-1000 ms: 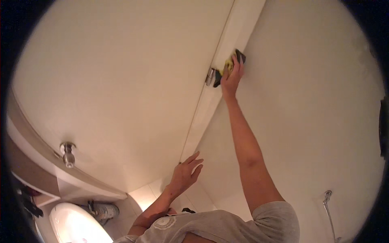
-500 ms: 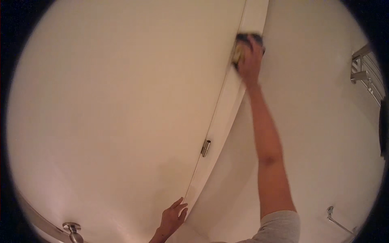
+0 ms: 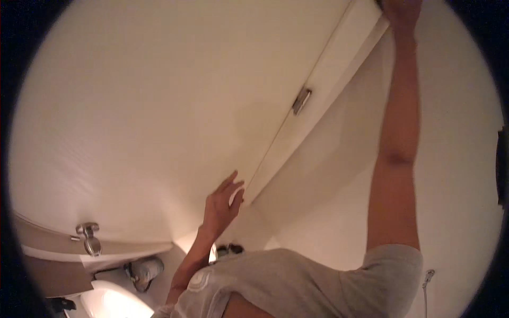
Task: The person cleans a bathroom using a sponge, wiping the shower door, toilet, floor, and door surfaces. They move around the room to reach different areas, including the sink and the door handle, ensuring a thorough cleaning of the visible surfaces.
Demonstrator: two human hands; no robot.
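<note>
My right hand (image 3: 404,13) reaches up to the door frame (image 3: 339,63) and is partly cut off by the top of the picture. Only a dark sliver of the dark-and-yellow pad it grips shows beside the fingers. Lower down, my left hand (image 3: 221,205) is open, its fingers spread and holding nothing. Those fingertips are near the bottom of the seam between the white door (image 3: 159,106) and its frame; whether they touch it I cannot tell. A metal hinge (image 3: 301,102) sits on that seam between my hands.
A round metal door knob (image 3: 91,241) sticks out of the door at lower left. Beyond the door's edge are a bright white basin-like shape (image 3: 114,302) and a grey bundle (image 3: 147,271). The plain wall (image 3: 456,132) fills the right, with a thin metal fitting (image 3: 428,278) low down.
The view has tilted, so the hinge and door knob sit higher. My right hand has gone further up and right along the frame with the pad. My left hand stays open near the seam.
</note>
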